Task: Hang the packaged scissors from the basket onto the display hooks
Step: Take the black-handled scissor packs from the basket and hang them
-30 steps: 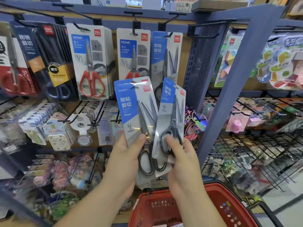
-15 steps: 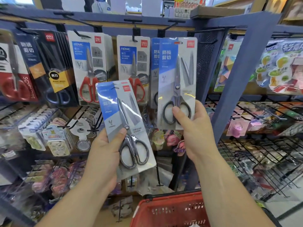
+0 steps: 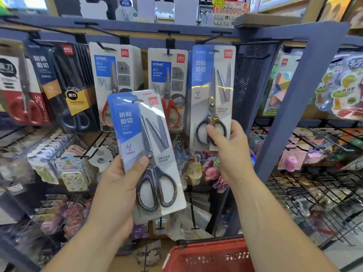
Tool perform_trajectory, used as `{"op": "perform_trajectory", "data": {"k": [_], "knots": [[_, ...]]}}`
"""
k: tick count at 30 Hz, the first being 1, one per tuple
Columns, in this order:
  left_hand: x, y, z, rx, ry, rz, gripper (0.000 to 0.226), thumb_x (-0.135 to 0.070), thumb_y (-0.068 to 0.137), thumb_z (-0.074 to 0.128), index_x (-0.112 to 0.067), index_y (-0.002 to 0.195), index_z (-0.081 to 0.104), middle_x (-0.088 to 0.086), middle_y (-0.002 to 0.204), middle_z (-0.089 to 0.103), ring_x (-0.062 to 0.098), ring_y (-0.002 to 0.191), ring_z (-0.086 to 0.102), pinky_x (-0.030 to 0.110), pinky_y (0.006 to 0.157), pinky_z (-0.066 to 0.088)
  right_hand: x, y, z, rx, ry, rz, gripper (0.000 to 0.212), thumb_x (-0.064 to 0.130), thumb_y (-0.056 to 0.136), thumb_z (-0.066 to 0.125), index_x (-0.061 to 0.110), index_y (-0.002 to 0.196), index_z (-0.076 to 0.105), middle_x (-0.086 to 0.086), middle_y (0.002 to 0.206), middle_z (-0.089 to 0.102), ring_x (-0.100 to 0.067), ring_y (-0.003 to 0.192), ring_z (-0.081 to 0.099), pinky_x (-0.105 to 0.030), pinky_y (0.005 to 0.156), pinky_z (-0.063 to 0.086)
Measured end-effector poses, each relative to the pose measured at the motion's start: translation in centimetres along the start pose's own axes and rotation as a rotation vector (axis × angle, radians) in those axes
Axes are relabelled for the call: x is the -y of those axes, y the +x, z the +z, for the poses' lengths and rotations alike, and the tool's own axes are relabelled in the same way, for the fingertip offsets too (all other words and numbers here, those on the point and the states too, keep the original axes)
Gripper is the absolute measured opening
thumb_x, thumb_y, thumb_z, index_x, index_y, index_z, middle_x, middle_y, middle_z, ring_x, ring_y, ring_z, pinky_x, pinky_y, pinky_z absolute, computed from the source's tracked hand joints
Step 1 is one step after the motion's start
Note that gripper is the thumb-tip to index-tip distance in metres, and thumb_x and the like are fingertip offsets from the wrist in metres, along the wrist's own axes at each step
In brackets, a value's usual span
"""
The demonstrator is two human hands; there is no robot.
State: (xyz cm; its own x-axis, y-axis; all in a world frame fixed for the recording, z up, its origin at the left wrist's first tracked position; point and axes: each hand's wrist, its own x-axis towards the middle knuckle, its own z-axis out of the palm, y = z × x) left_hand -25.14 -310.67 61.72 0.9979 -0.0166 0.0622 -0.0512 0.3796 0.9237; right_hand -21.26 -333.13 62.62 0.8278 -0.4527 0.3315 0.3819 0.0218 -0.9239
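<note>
Blue-and-grey scissors packs (image 3: 146,152) (image 3: 212,97), black handles; red basket (image 3: 208,256); red-handled scissors (image 3: 170,112) behind.

I find the display hooks (image 3: 169,41) crowded nearly edge to edge with hanging scissor packs (image 3: 115,75); a black mesh panel (image 3: 253,85) and slanted blue post (image 3: 294,95) close the right side, leaving open air only in front, above the red basket (image 3: 212,252).
</note>
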Motion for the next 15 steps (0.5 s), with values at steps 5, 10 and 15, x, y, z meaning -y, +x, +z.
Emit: {"op": "perform_trajectory", "data": {"k": [5, 10, 15], "knots": [[0.0, 0.6, -0.7, -0.036, -0.022, -0.018, 0.027, -0.012, 0.101, 0.059, -0.018, 0.126, 0.07, 0.004, 0.114, 0.08, 0.017, 0.092, 0.078, 0.035, 0.078, 0.065, -0.7, 0.1, -0.1, -0.019, -0.009, 0.027, 0.018, 0.013, 0.096, 0.073, 0.018, 0.113, 0.067, -0.002, 0.106, 0.077, -0.022, 0.102, 0.073, -0.042, 0.09, 0.061], [0.0, 0.5, -0.4, -0.034, -0.026, -0.011, 0.026, -0.011, 0.1, 0.059, -0.019, 0.122, 0.072, 0.004, 0.113, 0.081, 0.016, 0.089, 0.078, 0.032, 0.078, 0.065, -1.2, 1.8, 0.6, -0.008, -0.123, 0.01, 0.015, 0.021, 0.099, 0.07, 0.025, 0.113, 0.065, 0.004, 0.109, 0.074, -0.007, 0.099, 0.071, -0.025, 0.082, 0.058], [-0.1, 0.0, -0.1, -0.007, -0.019, 0.017, 0.03, -0.017, 0.095, 0.062, -0.02, 0.124, 0.07, 0.004, 0.113, 0.081, 0.019, 0.092, 0.079, 0.036, 0.078, 0.066, -2.6, 4.6, 0.7, -0.027, -0.532, 0.014, 0.029, 0.042, 0.098, 0.065, 0.018, 0.109, 0.053, -0.005, 0.117, 0.059, -0.023, 0.105, 0.058, -0.037, 0.079, 0.043]]}}
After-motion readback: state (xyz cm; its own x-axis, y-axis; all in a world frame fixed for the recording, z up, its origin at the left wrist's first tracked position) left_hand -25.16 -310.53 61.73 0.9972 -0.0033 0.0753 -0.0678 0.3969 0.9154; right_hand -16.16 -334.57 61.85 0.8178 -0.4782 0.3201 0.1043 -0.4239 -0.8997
